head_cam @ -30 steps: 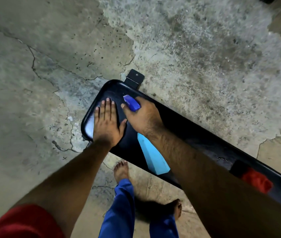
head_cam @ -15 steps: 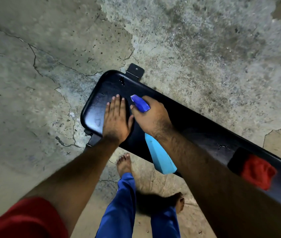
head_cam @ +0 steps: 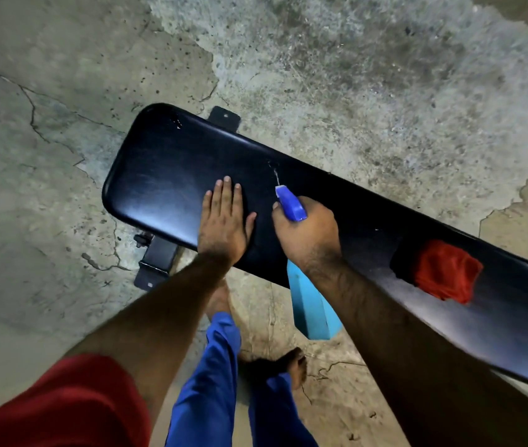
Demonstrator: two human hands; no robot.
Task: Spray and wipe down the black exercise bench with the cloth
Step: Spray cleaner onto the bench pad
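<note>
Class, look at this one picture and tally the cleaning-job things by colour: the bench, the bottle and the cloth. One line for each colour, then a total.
Black: 1, the exercise bench
Blue: 1, the spray bottle, gripped by the right hand
Red: 1, the cloth lying on the bench
Total: 3

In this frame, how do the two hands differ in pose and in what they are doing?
The left hand lies flat, fingers straight, on the black bench; the right hand curls round the spray bottle. The left holds nothing; the right aims the nozzle at the pad. Both are over the bench.
</note>
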